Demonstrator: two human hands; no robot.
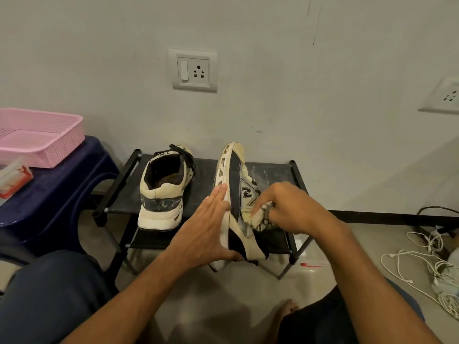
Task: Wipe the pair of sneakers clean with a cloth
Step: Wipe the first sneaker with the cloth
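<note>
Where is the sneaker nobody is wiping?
In the head view, that sneaker stands upright on the black rack, left of the held sneaker, heel toward the camera.

Left hand (203, 229) holding sneaker (236, 170) on edge, right hand (293, 207) pressing cloth (260, 218) to its side

Cream-and-navy tilted sneaker (236, 184): scuffed matt upper, dull rubber sole. Crumpled patterned cloth (261, 217): soft woven fabric. Black low rack (274, 173): dusty matt fabric shelf. Pink perforated basket (49, 118), far left: smooth plastic. Navy stool (62, 186): glossy plastic.
</note>
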